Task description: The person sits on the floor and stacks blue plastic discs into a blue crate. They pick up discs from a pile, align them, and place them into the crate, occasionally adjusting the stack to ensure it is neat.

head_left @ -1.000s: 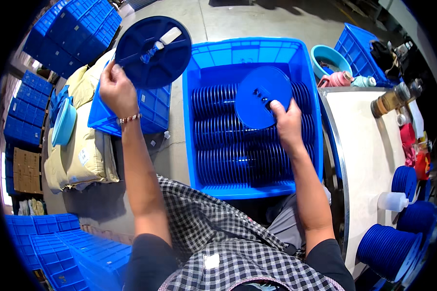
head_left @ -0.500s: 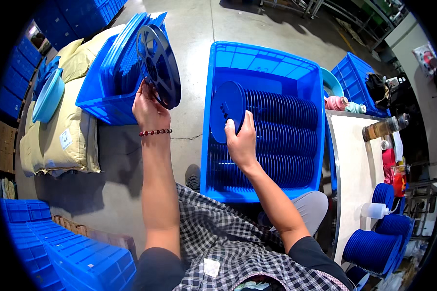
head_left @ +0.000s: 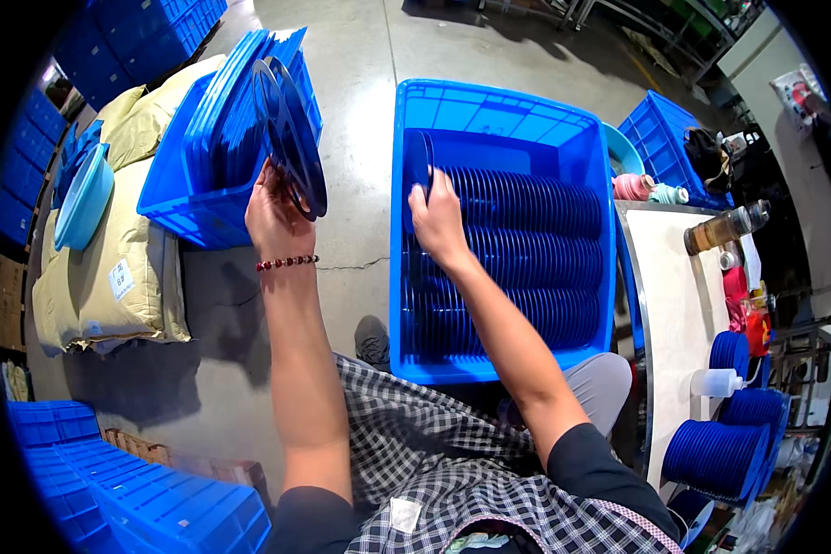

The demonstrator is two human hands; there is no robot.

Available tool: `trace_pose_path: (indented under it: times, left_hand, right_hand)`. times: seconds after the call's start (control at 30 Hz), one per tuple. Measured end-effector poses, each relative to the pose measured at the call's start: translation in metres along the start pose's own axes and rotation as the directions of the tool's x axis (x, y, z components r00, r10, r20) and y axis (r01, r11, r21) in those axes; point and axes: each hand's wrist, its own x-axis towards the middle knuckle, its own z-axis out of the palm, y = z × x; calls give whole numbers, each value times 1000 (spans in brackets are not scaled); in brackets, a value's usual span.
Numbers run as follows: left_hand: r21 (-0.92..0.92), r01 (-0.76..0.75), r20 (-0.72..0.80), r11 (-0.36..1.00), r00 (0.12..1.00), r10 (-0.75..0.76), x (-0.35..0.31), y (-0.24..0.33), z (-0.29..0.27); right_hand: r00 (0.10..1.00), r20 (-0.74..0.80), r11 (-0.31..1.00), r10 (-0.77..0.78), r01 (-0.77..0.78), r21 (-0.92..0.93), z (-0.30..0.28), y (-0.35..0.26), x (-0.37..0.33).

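Left grip (head_left: 272, 214) on thin round plastic reel (head_left: 291, 137), edge-on.

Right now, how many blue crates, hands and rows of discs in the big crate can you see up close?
Blue crates near the hands: 2, the big crate and the tilted crate
Hands: 2, left hand, right hand
Rows of discs: 3
Total: 7

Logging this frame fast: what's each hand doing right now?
Left hand: closed on a dark blue reel.
Right hand: gripping a blue disc in the crate.
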Motion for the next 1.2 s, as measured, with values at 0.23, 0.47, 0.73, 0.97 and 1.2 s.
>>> trace_pose_path:
  times: [0.23, 0.47, 0.73, 0.97, 1.2]
  left_hand:
    - [-77, 22, -140, 997, 990, -33, -3, -1, 18]
    - [5, 74, 106, 997, 992, -74, 13, 0, -19]
    - [-85, 81, -133, 993, 987, -92, 4, -3, 14]
    - [-94, 106, -116, 990, 986, -117, 5, -4, 13]
    - [-31, 141, -10, 989, 990, -142, 7, 0, -1]
  right_hand:
    - [935, 208, 927, 287, -216, -307, 6, -7, 81]
    - [937, 243, 862, 249, -100, -497, 14, -37, 91]
    - [881, 401, 736, 251, 95, -670, 17, -44, 96]
    - [886, 370, 769, 280, 24, -639, 18, -40, 109]
    - [901, 286, 822, 328, -123, -556, 16, -47, 109]
